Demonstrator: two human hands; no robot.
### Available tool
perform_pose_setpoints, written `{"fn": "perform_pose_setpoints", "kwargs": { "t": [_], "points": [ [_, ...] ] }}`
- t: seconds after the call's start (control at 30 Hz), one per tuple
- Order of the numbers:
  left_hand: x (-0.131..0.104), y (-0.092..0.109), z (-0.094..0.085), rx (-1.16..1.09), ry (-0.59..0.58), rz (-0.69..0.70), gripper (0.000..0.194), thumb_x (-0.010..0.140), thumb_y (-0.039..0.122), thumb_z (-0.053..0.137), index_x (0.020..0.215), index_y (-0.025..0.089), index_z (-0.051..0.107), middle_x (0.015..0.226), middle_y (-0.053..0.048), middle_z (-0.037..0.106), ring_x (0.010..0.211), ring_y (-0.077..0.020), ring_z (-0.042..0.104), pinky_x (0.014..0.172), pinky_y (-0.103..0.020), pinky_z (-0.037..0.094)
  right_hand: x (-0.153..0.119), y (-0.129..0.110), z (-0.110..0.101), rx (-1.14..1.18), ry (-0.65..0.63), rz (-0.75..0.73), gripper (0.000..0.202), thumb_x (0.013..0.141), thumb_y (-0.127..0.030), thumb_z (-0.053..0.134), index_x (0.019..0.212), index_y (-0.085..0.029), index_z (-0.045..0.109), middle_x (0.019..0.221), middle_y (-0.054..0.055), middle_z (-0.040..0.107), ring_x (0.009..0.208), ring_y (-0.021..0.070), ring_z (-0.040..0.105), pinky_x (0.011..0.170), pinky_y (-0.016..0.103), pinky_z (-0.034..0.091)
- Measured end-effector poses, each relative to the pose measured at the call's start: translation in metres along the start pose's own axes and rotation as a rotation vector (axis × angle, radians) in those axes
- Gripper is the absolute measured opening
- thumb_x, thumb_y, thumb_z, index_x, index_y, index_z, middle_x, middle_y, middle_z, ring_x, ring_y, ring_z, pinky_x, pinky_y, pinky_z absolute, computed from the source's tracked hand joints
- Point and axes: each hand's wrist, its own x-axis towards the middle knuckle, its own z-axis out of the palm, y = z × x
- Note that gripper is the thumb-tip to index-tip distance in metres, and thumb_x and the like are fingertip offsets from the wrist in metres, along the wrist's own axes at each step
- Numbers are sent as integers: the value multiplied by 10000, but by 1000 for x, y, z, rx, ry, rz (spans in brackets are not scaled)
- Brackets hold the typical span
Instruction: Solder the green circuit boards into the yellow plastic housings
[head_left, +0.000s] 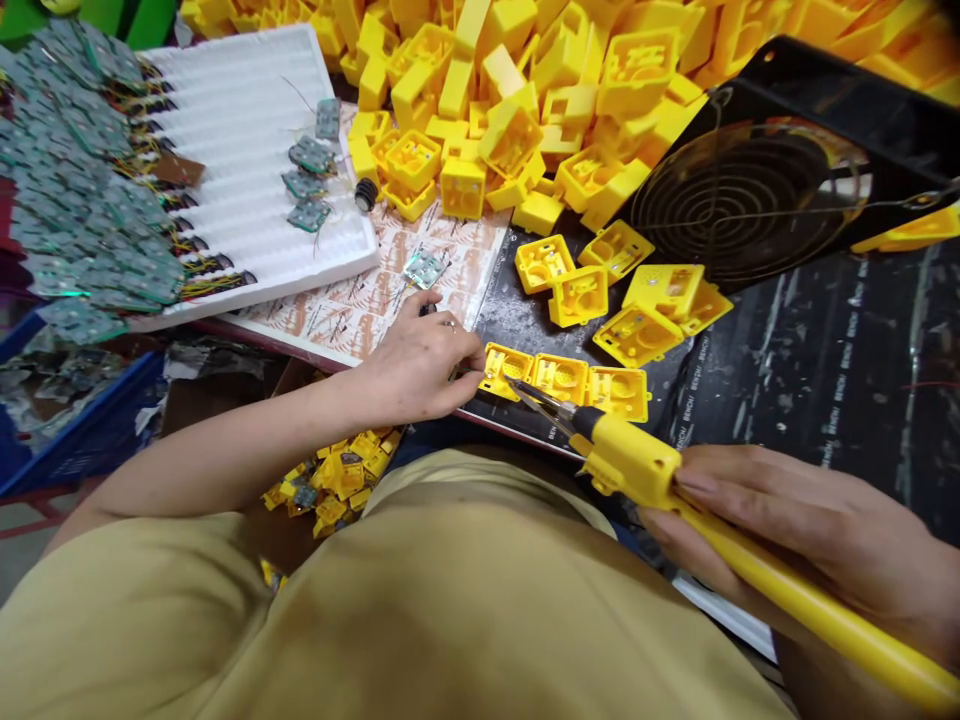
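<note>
Holds a yellow-handled tool [630, 460] in the right hand [802, 530], tip at the row of three yellow casings [560, 381]. Reaches to the row's left end with the left hand [424, 355]. Beyond the row, has loose casings [574, 295] and a black fan [757, 190]; beyond and left, a circuit board [425, 268] and white tray [232, 130].

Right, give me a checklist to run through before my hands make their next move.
1. Tool in hand: ok, the right hand grips the yellow tool.
2. Row of three small yellow housings open side up: ok.
3. Tip at the row: ok, it is over the leftmost housing; contact, cannot tell.
4. Fingers well clear of the tip: not ok, I'd say; the left hand is at that housing's left edge.
5. Tip hot or cool: cannot tell.
6. Fan running: cannot tell.
</note>
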Motion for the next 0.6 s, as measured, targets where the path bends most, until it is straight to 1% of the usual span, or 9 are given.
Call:
{"fn": "perform_pose_setpoints", "kwargs": {
  "t": [0.07,0.1,0.17,0.2,0.37,0.43,0.53,0.6],
  "points": [
    [0,1,0,26,-4,16,210,827,239,490,745,180,674,731,-29,700,792,-183,639,1108,-503,307,6,8,2,4,-29,-149,71,988,-295,573,989,-223,572,774,-4,653,652,104,647,585,185,548],
    [0,1,0,33,-3,22,218,830,239,485,745,176,675,726,-32,696,795,-185,639,1106,-507,310,9,12,2,-32,-43,-195,116,999,-293,553,924,-207,574,755,3,650,639,96,641,594,180,550],
    [0,1,0,35,7,31,227,835,242,480,752,171,679,727,-36,694,803,-188,640,1105,-512,312,14,14,3,-93,-60,-224,204,1007,-300,534,835,-195,570,729,12,642,632,95,637,599,188,557],
    [0,1,1,31,16,35,229,838,243,479,757,171,681,730,-36,695,809,-190,642,1105,-513,312,17,14,3,-101,-61,-237,206,1003,-288,541,821,-195,567,727,12,642,630,96,637,593,190,557],
    [0,-2,4,2,59,44,229,849,253,485,769,176,685,735,-32,697,815,-190,642,1108,-513,317,24,9,4,-48,-51,-301,89,947,-200,632,899,-187,558,773,11,660,675,108,652,607,209,561],
    [0,-2,5,0,58,42,226,848,248,486,758,173,680,727,-29,695,815,-188,641,1110,-511,317,25,7,3,-37,-68,-289,90,930,-192,657,918,-185,568,786,13,664,690,112,655,617,214,565],
    [1,-2,6,18,52,44,217,844,247,495,750,170,675,721,-29,693,822,-186,641,1120,-503,312,26,5,1,-44,-75,-247,79,939,-203,644,898,-205,577,774,-8,662,664,98,645,594,206,563],
    [1,-1,6,32,50,47,212,838,244,496,750,170,675,730,-32,696,821,-184,641,1121,-501,311,26,5,0,-64,-87,-254,72,935,-199,649,912,-212,581,781,-12,669,678,101,650,617,215,573]
  ]
}}
